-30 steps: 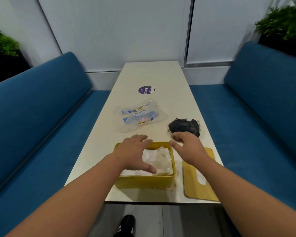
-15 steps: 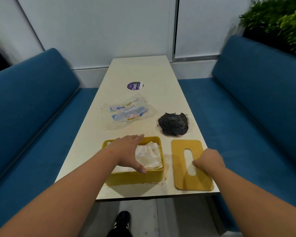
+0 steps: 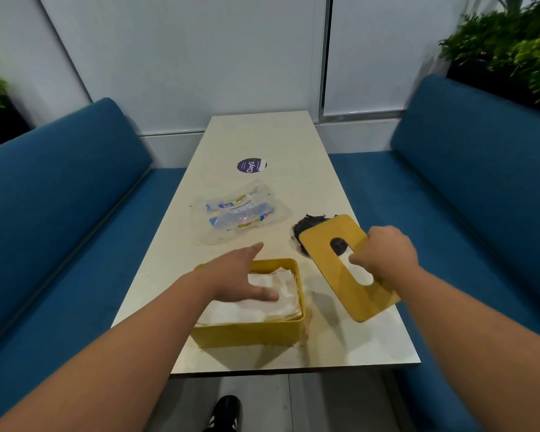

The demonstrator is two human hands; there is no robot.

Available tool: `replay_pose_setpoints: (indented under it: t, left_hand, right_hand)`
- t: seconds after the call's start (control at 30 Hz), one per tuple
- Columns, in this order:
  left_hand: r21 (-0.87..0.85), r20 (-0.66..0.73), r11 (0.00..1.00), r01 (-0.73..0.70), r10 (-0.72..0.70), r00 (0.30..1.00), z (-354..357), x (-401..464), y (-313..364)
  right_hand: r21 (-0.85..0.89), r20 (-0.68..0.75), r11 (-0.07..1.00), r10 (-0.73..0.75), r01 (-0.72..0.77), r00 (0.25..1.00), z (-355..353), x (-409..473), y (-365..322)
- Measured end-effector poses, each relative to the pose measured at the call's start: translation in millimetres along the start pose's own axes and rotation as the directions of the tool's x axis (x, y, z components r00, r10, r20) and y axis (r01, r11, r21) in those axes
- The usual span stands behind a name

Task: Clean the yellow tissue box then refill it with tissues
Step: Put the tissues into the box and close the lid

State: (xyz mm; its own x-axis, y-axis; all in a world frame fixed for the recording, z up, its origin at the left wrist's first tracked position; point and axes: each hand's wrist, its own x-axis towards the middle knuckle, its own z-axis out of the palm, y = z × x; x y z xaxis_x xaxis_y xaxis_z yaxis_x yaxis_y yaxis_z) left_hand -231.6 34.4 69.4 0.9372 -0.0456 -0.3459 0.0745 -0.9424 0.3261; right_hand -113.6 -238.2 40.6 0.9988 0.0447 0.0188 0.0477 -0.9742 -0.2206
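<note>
- Lifted off the table since half a second ago, the yellow lid (image 3: 331, 275) now hangs tilted in the air, where earlier it lay flat to the right of the box.
- The right hand (image 3: 385, 255) grips the lid at its right edge, fingers curled round it and reaching into the oval slot; its far corner shows in front of the dark cloth.
- The left hand (image 3: 236, 275) has stayed where it was, lying flat over the tissues (image 3: 281, 294) with fingers straight and slightly apart, thumb stretched toward the right.
- The yellow tissue box (image 3: 247, 333) stands open near the front edge of the table (image 3: 262, 135), left of the raised lid, and the white tissues fill it nearly to the rim.
- Brownish smears mark the tabletop just to the right of the box.
- A crumpled clear plastic wrapper (image 3: 239, 215) with blue and yellow print lies beyond the box, well apart from it.
- The dark cloth (image 3: 306, 222) sits bunched to the right of the wrapper, partly hidden behind the lid.
- A round purple sticker (image 3: 250, 165) sits farther up the table.
- Blue benches (image 3: 60, 198) run along both sides, with green plants (image 3: 512, 48) behind the right one.
- A black shoe (image 3: 225, 413) with white stripes shows on the floor below the table edge.
</note>
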Motion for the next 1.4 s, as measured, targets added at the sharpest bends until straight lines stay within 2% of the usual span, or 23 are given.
replay_pose_setpoints:
  t: [0.1,0.2,0.3,0.43,0.53,0.67,0.9,1.17,1.4]
  left_hand:
    - [-0.104,-0.235,0.994,-0.016,-0.009,0.972,-21,0,-1]
    - [-0.186,-0.408,0.982,-0.017,-0.061,0.911,-42,1,-1]
    - [-0.186,-0.41,0.982,0.017,-0.093,0.908,-52,1,-4]
    - [-0.003,-0.324,0.998,0.062,-0.059,0.944,-49,-7,-12]
    - [0.178,-0.235,0.982,0.066,-0.023,0.972,-45,-11,-17]
    - [0.253,-0.222,0.964,0.082,-0.024,0.975,-38,-15,-28]
    - [0.244,-0.136,0.964,0.106,-0.074,0.988,-15,-8,-52]
    - [0.245,-0.118,0.966,0.089,-0.062,0.991,-1,-1,-60]
    - [0.242,-0.119,0.965,0.105,-0.078,0.99,4,1,-66]
  right_hand:
    - [-0.019,-0.01,0.979,-0.202,0.202,0.979,-29,3,-35]
    - [-0.013,0.013,0.903,-0.43,0.43,0.903,-47,-2,-74]
    - [-0.008,0.071,0.784,-0.619,0.621,0.782,-50,-14,-110]
    - [-0.02,0.111,0.656,-0.749,0.755,0.653,-41,-27,-142]
    - [0.016,0.137,0.627,-0.773,0.779,0.62,-31,-28,-153]
    - [0.077,0.214,0.631,-0.767,0.772,0.606,-17,-24,-155]
    - [0.109,0.309,0.693,-0.705,0.713,0.638,7,-23,-138]
    - [0.14,0.33,0.724,-0.677,0.675,0.658,19,-27,-136]
    - [0.088,0.3,0.721,-0.677,0.687,0.672,28,-28,-137]
